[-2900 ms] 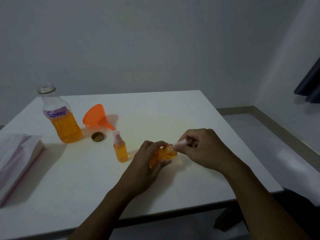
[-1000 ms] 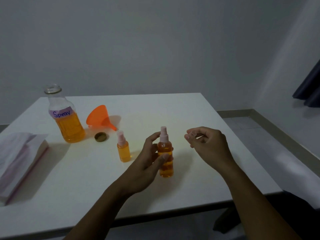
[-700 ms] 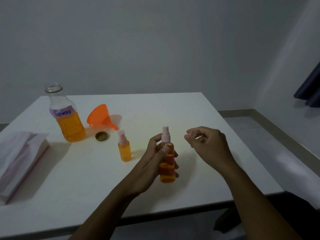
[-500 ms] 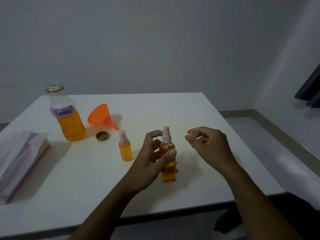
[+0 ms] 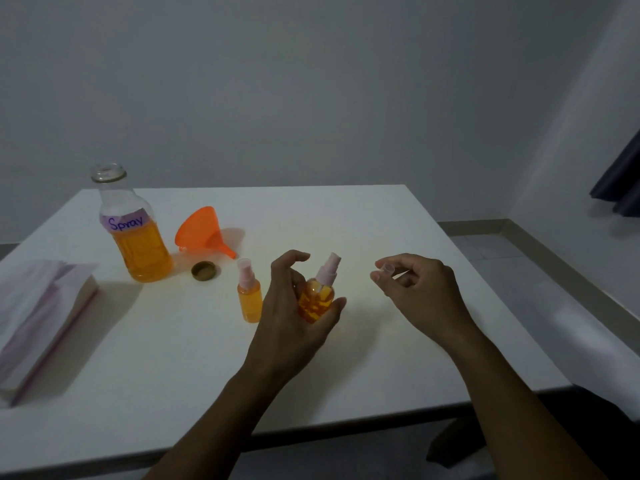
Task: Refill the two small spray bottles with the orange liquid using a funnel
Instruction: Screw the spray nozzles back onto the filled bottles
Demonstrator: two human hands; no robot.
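My left hand [image 5: 291, 327] grips a small spray bottle [image 5: 317, 299] full of orange liquid, tilted with its pink nozzle leaning right, just above the white table [image 5: 381, 237]. My right hand [image 5: 415, 292] hovers to its right and pinches a small clear cap [image 5: 387, 270] between thumb and fingertips. A second small spray bottle [image 5: 249, 296], also orange with a pink nozzle, stands upright just left of my left hand. The big open bottle [image 5: 133, 233] labelled "Spray" stands at the back left, half full. The orange funnel [image 5: 204, 233] lies on its side beside it.
A brown bottle lid [image 5: 205, 270] lies between the big bottle and the standing spray bottle. A stack of pale paper [image 5: 38, 317] sits at the table's left edge. The table's front edge runs close below my forearms; floor lies to the right.
My left hand has tilted the gripped spray bottle to the right and lifted its index finger off it. My right hand holds still with the clear cap.
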